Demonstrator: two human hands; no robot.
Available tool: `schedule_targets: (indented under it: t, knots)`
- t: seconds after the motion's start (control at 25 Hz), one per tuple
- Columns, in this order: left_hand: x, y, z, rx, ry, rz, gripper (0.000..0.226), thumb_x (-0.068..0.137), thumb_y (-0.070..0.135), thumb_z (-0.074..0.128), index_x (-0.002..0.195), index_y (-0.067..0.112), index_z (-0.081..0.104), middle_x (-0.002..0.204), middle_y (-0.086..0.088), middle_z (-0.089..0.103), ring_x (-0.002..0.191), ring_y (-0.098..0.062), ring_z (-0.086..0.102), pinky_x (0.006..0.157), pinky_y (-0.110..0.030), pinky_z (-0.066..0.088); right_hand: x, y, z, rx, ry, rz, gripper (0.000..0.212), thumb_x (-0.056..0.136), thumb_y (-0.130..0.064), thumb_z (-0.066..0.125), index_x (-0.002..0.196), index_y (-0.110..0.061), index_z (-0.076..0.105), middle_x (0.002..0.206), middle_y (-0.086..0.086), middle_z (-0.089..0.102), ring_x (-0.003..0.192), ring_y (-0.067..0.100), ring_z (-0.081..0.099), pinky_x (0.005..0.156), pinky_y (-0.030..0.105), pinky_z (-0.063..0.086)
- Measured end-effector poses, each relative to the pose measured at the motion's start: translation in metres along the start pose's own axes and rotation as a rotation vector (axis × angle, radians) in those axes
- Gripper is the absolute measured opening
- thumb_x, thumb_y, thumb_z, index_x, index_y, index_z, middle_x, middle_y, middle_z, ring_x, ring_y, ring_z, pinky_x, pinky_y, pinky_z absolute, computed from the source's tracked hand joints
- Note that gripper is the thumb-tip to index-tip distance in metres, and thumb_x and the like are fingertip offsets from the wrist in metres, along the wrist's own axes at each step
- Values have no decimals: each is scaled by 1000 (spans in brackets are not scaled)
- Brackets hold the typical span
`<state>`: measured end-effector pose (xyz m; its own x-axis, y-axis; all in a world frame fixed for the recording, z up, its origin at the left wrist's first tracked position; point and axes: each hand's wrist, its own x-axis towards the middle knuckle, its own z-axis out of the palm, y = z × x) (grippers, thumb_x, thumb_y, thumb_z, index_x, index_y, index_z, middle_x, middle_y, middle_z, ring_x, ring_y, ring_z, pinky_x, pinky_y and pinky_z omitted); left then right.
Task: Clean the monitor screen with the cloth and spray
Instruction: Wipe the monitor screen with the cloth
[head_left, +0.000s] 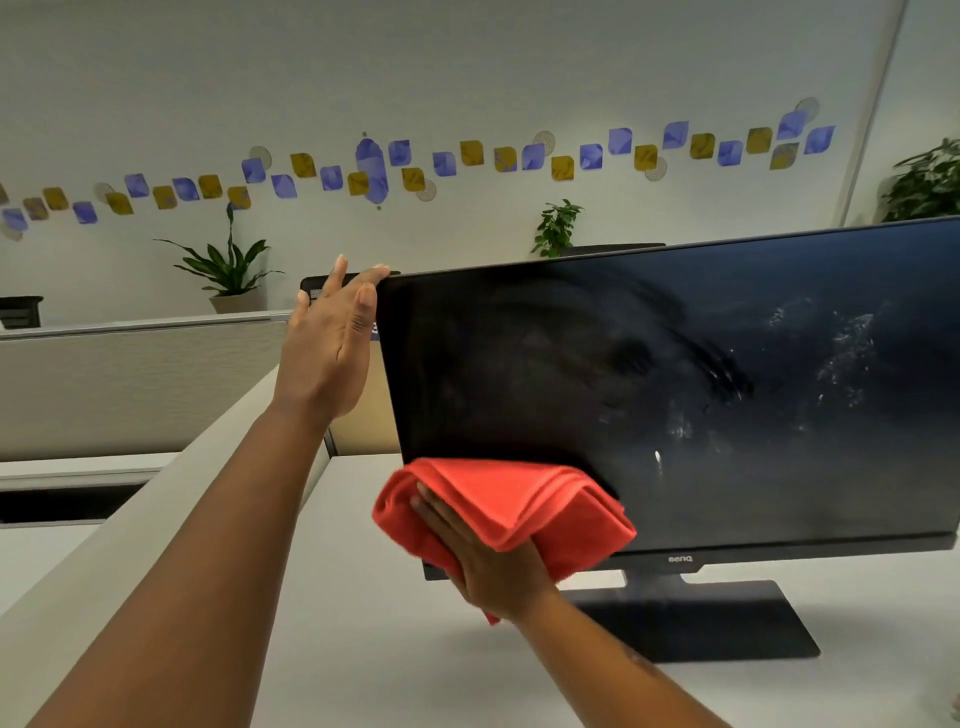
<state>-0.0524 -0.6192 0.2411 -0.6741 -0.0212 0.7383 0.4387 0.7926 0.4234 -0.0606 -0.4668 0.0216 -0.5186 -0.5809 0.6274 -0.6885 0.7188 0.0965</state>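
A person's two bare arms reached up from the bottom of the frame toward a dark monitor (675, 395) that filled the right half of the view, standing on a pale desk (363, 649).

The left hand (327, 353), left of centre, was flat and upright against the monitor's upper left corner — fingers (340, 275) straight and slightly spread, with the tips hooked just over the top edge, bracing the panel without gripping it.

The right hand (483, 561), low in the centre, held a folded red cloth (504, 504) against the lower left corner of the screen. Its fingers were laid along the cloth's near side and partly wrapped by it; how tightly they curled could not be told.

The left part of the screen looked dark and smeared in broad arcs, while the right part carried white flecks and droplets, which suggested the wiping was only partly done. No spray bottle was in view.

To do this step well, the cloth would best be kept flat and folded, pressed lightly, and drawn in overlapping strokes toward the speckled right side — with the left hand steadying the frame so the monitor did not tip on its stand (701, 618). Heavy pressure could mark the panel.

Potted plants stood against the wall in the background.
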Motion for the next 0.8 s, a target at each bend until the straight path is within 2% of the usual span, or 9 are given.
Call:
schedule_targets:
  t: [0.12, 0.24, 0.36, 0.44, 0.48, 0.56, 0.64, 0.68, 0.8]
  knots:
    - [0, 2, 0, 52, 5, 5, 58, 90, 40, 12, 135, 19, 42, 148, -8, 33, 142, -20, 16, 114, -42, 2, -32, 1, 12, -14, -86, 9, 70, 86, -51, 33, 146, -30, 3, 148, -8, 35, 118, 10, 56, 84, 27, 54]
    - [-1, 5, 2, 74, 0, -1, 58, 90, 41, 12, 136, 19, 39, 149, -7, 31, 142, -18, 15, 114, -40, 2, -24, 6, -2, -35, -44, -15, 71, 82, -53, 46, 144, -34, 19, 145, -8, 41, 113, 11, 59, 80, 27, 56]
    - [1, 9, 3, 39, 5, -11, 66, 88, 51, 8, 136, 19, 40, 149, -2, 30, 141, -15, 14, 114, -40, 3, 16, 15, -35, -20, 93, 18, 66, 81, -45, 56, 141, -30, 32, 148, -6, 35, 119, 15, 55, 79, 29, 56]
    - [0, 10, 1, 25, -2, -14, 89, 78, 73, -2, 136, 20, 39, 145, 8, 23, 139, -12, 13, 114, -42, 4, 54, 21, -61, 40, 224, 76, 60, 84, -38, 54, 140, -27, 34, 149, -3, 34, 123, 17, 50, 79, 29, 53]
    - [0, 10, 0, 20, -19, -12, 100, 70, 81, -6, 137, 20, 39, 144, 8, 23, 140, -13, 13, 114, -43, 4, 70, 26, -74, 47, 277, 106, 58, 86, -36, 50, 141, -26, 34, 150, -2, 33, 125, 17, 46, 82, 31, 50]
    - [0, 11, -1, 25, -46, -12, 108, 64, 85, -7, 138, 20, 36, 150, -1, 26, 142, -17, 12, 115, -45, 5, 94, 39, -97, -7, 352, 180, 59, 87, -36, 46, 143, -26, 29, 152, -2, 29, 131, 17, 34, 92, 38, 45]
    - [-1, 11, 0, 41, -59, -19, 103, 68, 82, -5, 140, 20, 33, 152, -5, 24, 143, -18, 11, 116, -47, 5, 100, 59, -115, -93, 407, 239, 64, 84, -38, 46, 144, -27, 25, 152, -2, 28, 134, 18, 26, 98, 47, 39]
    - [-1, 10, 1, 45, -59, -26, 93, 74, 77, -1, 141, 20, 31, 153, -4, 23, 144, -17, 10, 117, -49, 6, 97, 71, -122, -126, 429, 260, 66, 83, -38, 47, 144, -26, 25, 152, -1, 28, 136, 18, 25, 100, 50, 37]
    - [-1, 9, 6, 52, -46, -42, 65, 86, 51, 10, 142, 22, 28, 154, -3, 22, 144, -17, 9, 116, -53, 9, 80, 108, -139, -174, 508, 352, 66, 85, -40, 47, 144, -23, 24, 152, 4, 27, 139, 23, 25, 108, 49, 25]
